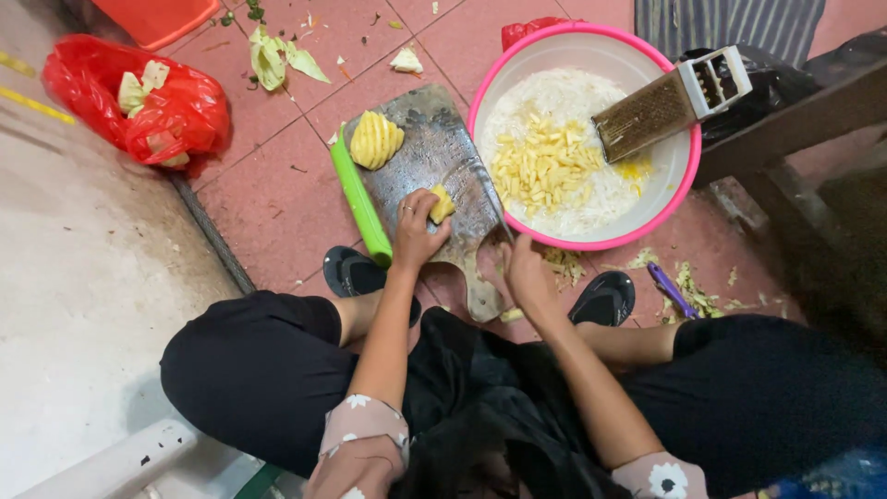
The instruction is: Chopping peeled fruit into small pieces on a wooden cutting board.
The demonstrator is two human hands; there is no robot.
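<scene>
Cutting yellow fruit on a board [434,157] on a tiled floor.

Left hand [416,231] pinching a small yellow piece [443,203] against the board; right hand [525,273] wrapped around a knife [480,189], blade lying across the wet wood. A scored yellow half [375,139] waiting, apart, at the board's far end, beside a green strip [360,199]. Already in the pink basin [679,189]: a heap of yellow sticks [545,166] over white shreds, a grater [670,102] propped on the rim. Seemingly well along, with the held piece and the half left. Red bag [176,115] of scraps nearby.
</scene>
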